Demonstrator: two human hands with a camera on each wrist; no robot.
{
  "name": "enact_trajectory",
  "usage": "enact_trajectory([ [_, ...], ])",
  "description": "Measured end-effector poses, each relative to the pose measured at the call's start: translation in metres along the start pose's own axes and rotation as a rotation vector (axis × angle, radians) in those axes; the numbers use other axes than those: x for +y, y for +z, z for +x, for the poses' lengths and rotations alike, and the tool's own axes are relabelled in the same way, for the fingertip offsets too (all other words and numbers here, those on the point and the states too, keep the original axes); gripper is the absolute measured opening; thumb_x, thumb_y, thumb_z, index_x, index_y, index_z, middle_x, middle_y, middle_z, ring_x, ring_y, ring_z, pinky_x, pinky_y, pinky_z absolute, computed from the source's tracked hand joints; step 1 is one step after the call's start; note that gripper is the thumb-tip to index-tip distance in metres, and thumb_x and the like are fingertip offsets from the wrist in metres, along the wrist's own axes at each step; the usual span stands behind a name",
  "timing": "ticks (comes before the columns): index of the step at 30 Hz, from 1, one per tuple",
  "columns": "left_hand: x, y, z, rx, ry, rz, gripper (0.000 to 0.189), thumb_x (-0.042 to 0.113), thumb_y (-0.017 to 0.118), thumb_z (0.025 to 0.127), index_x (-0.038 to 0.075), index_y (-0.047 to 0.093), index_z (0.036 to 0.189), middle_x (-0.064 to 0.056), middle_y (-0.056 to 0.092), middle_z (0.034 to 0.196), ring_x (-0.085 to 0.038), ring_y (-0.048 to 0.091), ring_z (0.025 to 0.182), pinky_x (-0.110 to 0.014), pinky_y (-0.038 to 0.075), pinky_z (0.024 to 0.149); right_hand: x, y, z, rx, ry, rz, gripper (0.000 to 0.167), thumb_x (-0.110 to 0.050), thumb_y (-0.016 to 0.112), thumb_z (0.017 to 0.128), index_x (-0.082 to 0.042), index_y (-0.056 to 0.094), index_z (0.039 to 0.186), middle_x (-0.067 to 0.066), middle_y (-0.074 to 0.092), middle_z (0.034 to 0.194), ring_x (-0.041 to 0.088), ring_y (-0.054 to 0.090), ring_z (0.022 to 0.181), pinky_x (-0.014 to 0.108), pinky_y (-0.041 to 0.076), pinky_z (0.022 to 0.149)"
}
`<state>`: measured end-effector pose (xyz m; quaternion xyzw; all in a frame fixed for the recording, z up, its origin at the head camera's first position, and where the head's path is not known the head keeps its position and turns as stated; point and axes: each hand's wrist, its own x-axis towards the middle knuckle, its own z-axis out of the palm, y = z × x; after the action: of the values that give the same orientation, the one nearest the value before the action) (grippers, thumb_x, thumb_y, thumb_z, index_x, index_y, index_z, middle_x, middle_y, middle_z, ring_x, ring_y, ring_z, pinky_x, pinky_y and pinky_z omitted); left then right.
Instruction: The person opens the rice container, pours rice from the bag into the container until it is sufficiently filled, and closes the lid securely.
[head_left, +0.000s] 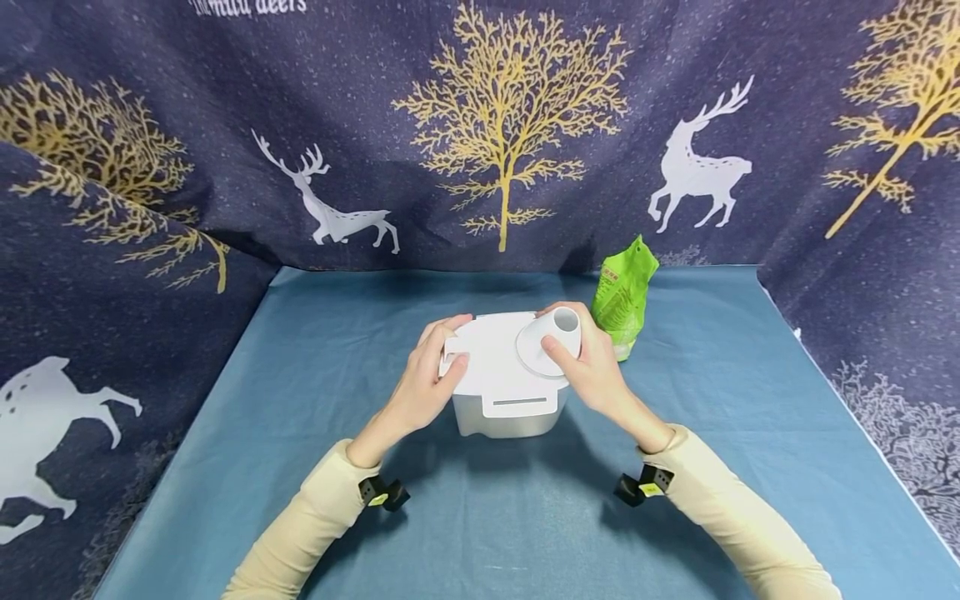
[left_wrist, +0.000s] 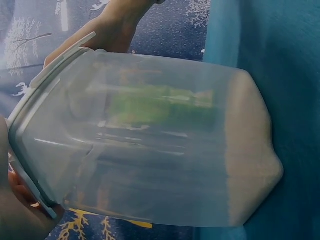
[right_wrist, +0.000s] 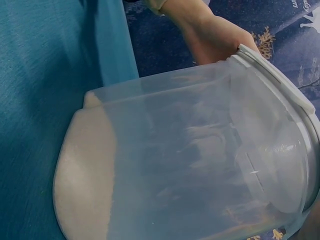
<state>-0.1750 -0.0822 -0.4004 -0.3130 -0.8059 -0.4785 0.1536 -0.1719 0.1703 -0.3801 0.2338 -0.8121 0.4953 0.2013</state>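
A translucent storage container (head_left: 506, 424) stands on the blue cloth with a white lid (head_left: 487, 354) on top. Pale, fine contents (left_wrist: 250, 150) fill its bottom part, their kind hard to tell. From the lid's right side rises a white tapered spout-like piece (head_left: 551, 346) with a round opening. My left hand (head_left: 427, 375) grips the lid's left edge, thumb on top. On the right, my right hand (head_left: 596, 367) holds the lid's edge, its thumb against the spout-like piece; its other fingers are mostly hidden behind. Both wrist views show the container from the side.
A green bag (head_left: 624, 296) stands upright behind my right hand, near the back of the table (head_left: 330, 367). Behind the table hangs a dark blue cloth (head_left: 577, 200) printed with deer and yellow trees.
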Motion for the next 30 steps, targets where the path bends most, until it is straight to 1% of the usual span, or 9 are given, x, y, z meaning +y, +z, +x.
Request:
enact_trajectory([
  [3,0.001,-0.001,0.000,0.005,0.003,-0.005,0.009,0.012,0.052,0.094,0.008,0.045,0.091,-0.012,0.051,0.143,-0.028,0.042,0.133,-0.053,0.040,0.100,0.000,0.000,0.000,-0.002,-0.003,0.007,0.035,-0.010,0.065,0.089,-0.010,0.055,0.123,0.006,0.067,0.117,0.004,0.060,0.100,0.019,0.048,0.078],
  [5,0.002,-0.002,0.000,0.013,0.006,-0.001,0.008,0.011,0.054,0.094,0.008,0.047,0.091,-0.011,0.052,0.142,-0.027,0.044,0.132,-0.049,0.042,0.098,0.001,0.000,0.000,-0.003,-0.004,0.007,0.035,-0.010,0.065,0.089,-0.010,0.055,0.123,0.006,0.067,0.117,0.004,0.060,0.100,0.019,0.048,0.078],
  [7,0.003,-0.003,0.000,0.019,0.007,0.002,0.008,0.011,0.057,0.093,0.008,0.049,0.092,-0.011,0.053,0.141,-0.027,0.047,0.129,-0.042,0.046,0.091,0.001,0.000,0.000,-0.004,-0.007,0.009,0.035,-0.010,0.065,0.089,-0.010,0.055,0.123,0.006,0.067,0.117,0.004,0.061,0.100,0.019,0.048,0.077],
  [8,0.004,-0.004,0.000,0.022,0.006,0.003,0.009,0.011,0.058,0.092,0.008,0.050,0.091,-0.011,0.054,0.140,-0.026,0.051,0.123,-0.038,0.046,0.086,0.000,-0.001,0.000,-0.005,-0.009,0.009,0.035,-0.010,0.064,0.089,-0.010,0.055,0.122,0.006,0.067,0.117,0.004,0.061,0.100,0.019,0.048,0.078],
  [11,0.007,-0.006,0.000,0.026,-0.001,0.005,0.010,0.012,0.062,0.091,0.009,0.052,0.091,-0.010,0.056,0.138,-0.024,0.054,0.115,-0.029,0.043,0.075,0.000,-0.001,0.000,-0.004,-0.015,0.011,0.034,-0.011,0.064,0.089,-0.011,0.055,0.122,0.006,0.067,0.117,0.005,0.061,0.100,0.019,0.048,0.078],
  [14,0.009,-0.008,0.000,0.027,-0.008,0.012,0.011,0.013,0.065,0.090,0.010,0.054,0.091,-0.011,0.057,0.137,-0.023,0.055,0.115,-0.028,0.045,0.078,-0.001,-0.002,0.001,0.001,-0.021,0.012,0.034,-0.011,0.064,0.089,-0.010,0.055,0.122,0.007,0.067,0.116,0.005,0.061,0.100,0.019,0.048,0.079],
  [17,0.012,-0.008,0.001,0.023,-0.023,0.017,0.013,0.014,0.066,0.089,0.011,0.054,0.093,-0.010,0.057,0.137,-0.022,0.052,0.126,-0.033,0.047,0.088,-0.003,-0.003,0.001,0.008,-0.018,0.020,0.033,-0.010,0.063,0.089,-0.009,0.055,0.121,0.007,0.067,0.115,0.005,0.061,0.099,0.019,0.048,0.078],
  [22,0.017,-0.010,0.002,0.023,-0.065,-0.019,0.013,0.017,0.065,0.091,0.011,0.054,0.092,-0.005,0.057,0.137,-0.018,0.050,0.129,-0.041,0.045,0.098,-0.005,-0.004,0.003,0.013,-0.009,0.032,0.033,-0.010,0.062,0.087,-0.009,0.056,0.120,0.005,0.068,0.114,0.004,0.061,0.099,0.019,0.048,0.077],
  [30,0.019,-0.012,0.001,0.021,-0.098,-0.043,0.012,0.019,0.063,0.094,0.012,0.055,0.087,-0.003,0.057,0.138,-0.017,0.052,0.127,-0.031,0.045,0.092,-0.008,-0.006,0.003,-0.009,0.007,0.031,0.034,-0.010,0.064,0.087,-0.011,0.056,0.120,0.004,0.068,0.115,0.004,0.060,0.098,0.019,0.048,0.077],
])
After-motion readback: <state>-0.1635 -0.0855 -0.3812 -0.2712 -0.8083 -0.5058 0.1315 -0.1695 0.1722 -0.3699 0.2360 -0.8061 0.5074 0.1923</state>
